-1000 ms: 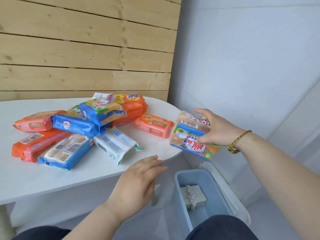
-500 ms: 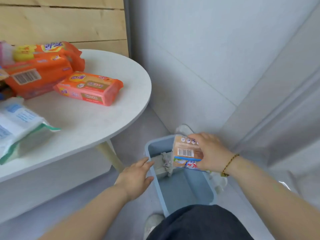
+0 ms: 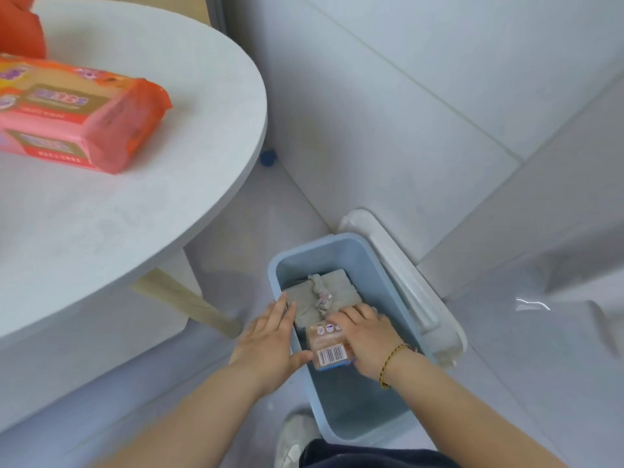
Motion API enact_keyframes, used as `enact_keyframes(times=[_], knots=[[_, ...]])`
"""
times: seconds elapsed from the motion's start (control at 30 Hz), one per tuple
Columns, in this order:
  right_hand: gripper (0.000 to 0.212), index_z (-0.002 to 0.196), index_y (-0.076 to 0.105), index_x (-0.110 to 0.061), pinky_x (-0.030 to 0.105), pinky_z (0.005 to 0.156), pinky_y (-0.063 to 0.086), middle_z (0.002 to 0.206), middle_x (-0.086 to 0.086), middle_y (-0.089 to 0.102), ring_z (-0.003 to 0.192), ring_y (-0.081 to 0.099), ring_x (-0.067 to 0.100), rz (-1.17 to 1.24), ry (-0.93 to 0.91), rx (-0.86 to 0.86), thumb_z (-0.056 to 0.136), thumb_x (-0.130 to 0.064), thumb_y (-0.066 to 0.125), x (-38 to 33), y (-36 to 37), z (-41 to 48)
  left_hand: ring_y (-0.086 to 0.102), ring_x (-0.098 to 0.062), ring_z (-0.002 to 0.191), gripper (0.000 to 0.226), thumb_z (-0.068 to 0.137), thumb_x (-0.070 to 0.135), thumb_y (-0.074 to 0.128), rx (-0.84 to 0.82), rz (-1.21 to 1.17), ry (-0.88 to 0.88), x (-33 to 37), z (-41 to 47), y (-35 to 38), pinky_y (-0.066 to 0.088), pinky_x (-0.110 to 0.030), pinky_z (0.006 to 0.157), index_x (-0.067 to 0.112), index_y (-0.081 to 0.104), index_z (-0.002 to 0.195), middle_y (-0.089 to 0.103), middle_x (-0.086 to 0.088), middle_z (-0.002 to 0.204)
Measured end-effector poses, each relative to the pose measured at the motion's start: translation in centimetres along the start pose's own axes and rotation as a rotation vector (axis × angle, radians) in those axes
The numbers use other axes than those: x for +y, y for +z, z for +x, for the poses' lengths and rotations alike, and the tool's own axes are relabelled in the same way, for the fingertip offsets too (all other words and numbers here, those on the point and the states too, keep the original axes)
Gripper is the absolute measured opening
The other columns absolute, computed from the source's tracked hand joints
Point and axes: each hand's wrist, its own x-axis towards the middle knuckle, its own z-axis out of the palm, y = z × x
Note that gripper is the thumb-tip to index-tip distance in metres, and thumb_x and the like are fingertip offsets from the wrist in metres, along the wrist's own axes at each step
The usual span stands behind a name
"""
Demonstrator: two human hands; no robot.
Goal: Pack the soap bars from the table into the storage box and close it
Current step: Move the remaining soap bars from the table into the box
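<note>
A light blue storage box (image 3: 378, 261) stands open on the floor beside the table. My right hand (image 3: 369, 342) reaches inside it and grips a tan soap pack (image 3: 329, 346) with a barcode. A grey wrapped soap bar (image 3: 324, 292) lies at the far end of the box, just beyond the tan pack. My left hand (image 3: 270, 342) rests on the box's left rim, fingers spread, thumb touching the tan pack. A pink-orange soap pack (image 3: 74, 116) lies on the round white table (image 3: 152, 214) at the upper left.
The box's white lid (image 3: 405, 285) leans between the box and the wall on its right. Part of an orange pack (image 3: 20, 28) shows at the top left corner. A wooden table leg (image 3: 189, 302) slants down left of the box. My shoe (image 3: 293, 437) is near the box's front.
My right hand has lowered the tan soap pack from above the box down into it. My left hand has moved onto the box's left rim. My view has tilted further down.
</note>
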Motion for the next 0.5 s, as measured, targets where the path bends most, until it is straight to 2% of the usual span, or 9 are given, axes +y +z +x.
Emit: enact_keyframes(times=[0.17, 0.3, 0.37, 0.4, 0.43, 0.47, 0.5], knots=[[0.072, 0.141, 0.022, -0.02, 0.039, 0.099, 0.041, 0.147, 0.002, 0.024, 0.134, 0.021, 0.026, 0.044, -0.022, -0.06, 0.08, -0.001, 0.055, -0.2, 2.2, 1.9, -0.015, -0.015, 0.144, 0.085, 0.091, 0.049, 0.041, 0.014, -0.011, 0.014, -0.5, 0.3, 0.7, -0.003, -0.029, 0.118, 0.016, -0.016, 0.145, -0.028, 0.003, 0.152], [0.073, 0.142, 0.022, -0.017, 0.039, 0.103, 0.039, 0.15, 0.003, 0.022, 0.136, 0.019, 0.026, 0.043, -0.04, -0.061, 0.079, 0.002, 0.054, -0.2, 3.0, 3.1, -0.016, -0.015, 0.144, 0.086, 0.09, 0.05, 0.042, 0.028, -0.034, 0.022, -0.7, 0.4, 0.8, -0.004, -0.029, 0.118, 0.016, -0.017, 0.145, -0.036, 0.011, 0.13], [0.067, 0.139, 0.028, -0.015, 0.039, 0.098, 0.045, 0.146, 0.004, 0.031, 0.133, 0.024, 0.028, 0.007, -0.071, 0.0, 0.078, 0.003, 0.049, -0.2, 3.5, 3.4, -0.017, -0.015, 0.144, 0.086, 0.091, 0.049, 0.041, 0.033, -0.042, 0.017, -0.8, 0.5, 0.9, -0.005, -0.028, 0.118, 0.016, -0.017, 0.145, -0.036, 0.011, 0.128], [0.06, 0.131, 0.038, -0.015, 0.039, 0.089, 0.053, 0.138, 0.005, 0.044, 0.126, 0.032, 0.03, -0.011, -0.09, 0.077, 0.074, 0.001, 0.046, 0.1, 4.1, 3.8, -0.017, -0.015, 0.144, 0.086, 0.091, 0.049, 0.041, 0.037, -0.044, 0.018, -0.8, 0.5, 0.9, -0.005, -0.028, 0.117, 0.017, -0.017, 0.144, -0.036, 0.011, 0.128], [0.054, 0.121, 0.047, -0.017, 0.037, 0.075, 0.059, 0.126, 0.006, 0.055, 0.116, 0.041, 0.031, -0.016, -0.032, 0.109, 0.069, -0.005, 0.044, 0.0, 3.9, 3.9, -0.017, -0.014, 0.144, 0.086, 0.091, 0.049, 0.041, 0.039, -0.042, 0.021, -0.8, 0.6, 0.9, -0.005, -0.028, 0.117, 0.017, -0.018, 0.144, -0.037, 0.011, 0.129], [0.051, 0.117, 0.052, -0.017, 0.037, 0.071, 0.061, 0.122, 0.009, 0.059, 0.113, 0.047, 0.036, -0.086, -0.033, 0.152, 0.067, -0.009, 0.045, 0.0, 3.8, 4.2, -0.017, -0.014, 0.144, 0.086, 0.091, 0.05, 0.041, 0.041, -0.04, 0.023, -0.7, 0.6, 0.9, -0.005, -0.028, 0.117, 0.017, -0.018, 0.144, -0.037, 0.011, 0.129], [0.052, 0.123, 0.052, -0.013, 0.045, 0.082, 0.058, 0.13, 0.012, 0.055, 0.12, 0.047, 0.042, -0.111, -0.044, 0.14, 0.071, -0.008, 0.048, -0.2, 3.8, 4.2, -0.018, -0.014, 0.144, 0.086, 0.091, 0.049, 0.041, 0.041, -0.04, 0.024, -0.8, 0.6, 0.9, -0.005, -0.027, 0.117, 0.017, -0.018, 0.144, -0.037, 0.011, 0.132]])
